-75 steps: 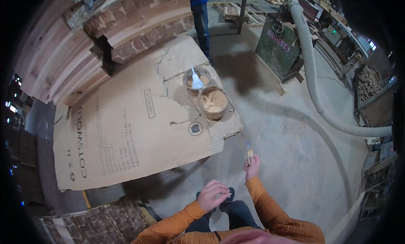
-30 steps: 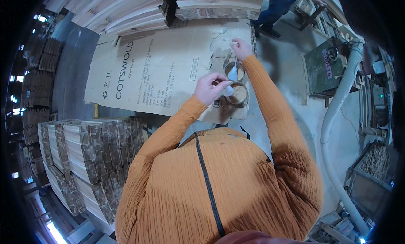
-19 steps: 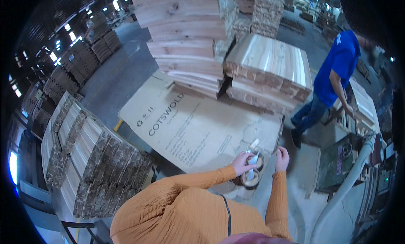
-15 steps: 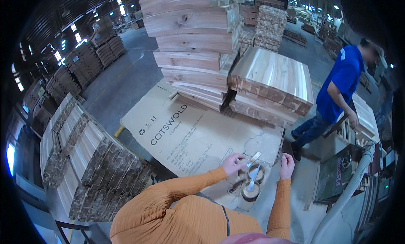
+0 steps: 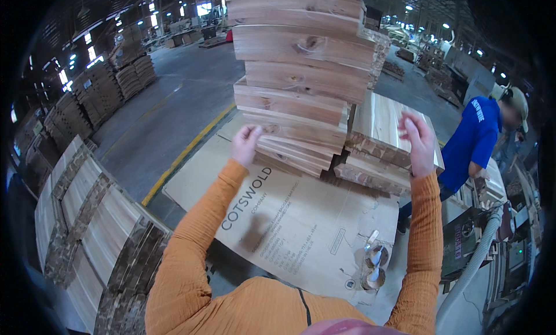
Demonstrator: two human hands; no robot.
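Note:
My left hand (image 5: pixel 247 145) is raised before the lower left edge of a tall stack of wooden panels (image 5: pixel 307 74). Its fingers are closed, and whatever they may hold is hidden. My right hand (image 5: pixel 419 143) is up in front of a lower pile of panels (image 5: pixel 379 123), fingers loosely bent and apart, holding nothing that I can see. Beneath both hands lies a flattened cardboard sheet (image 5: pixel 301 219) with dark print. On its near right part are two small round containers (image 5: pixel 372 282), with pale spatula-like tools (image 5: pixel 377 257) lying across them.
Another stack of panels (image 5: pixel 81 219) stands at the left. To the right, a person in a blue shirt (image 5: pixel 478 129) bends over some wood. A ribbed grey hose (image 5: pixel 478 262) runs beside a dark machine (image 5: pixel 463 239). A yellow line (image 5: pixel 188 149) crosses the floor.
Both hands have risen away from the round containers, the left one toward the tall stack, the right one over the lower pile. My view has shifted; the person in blue now bends over.

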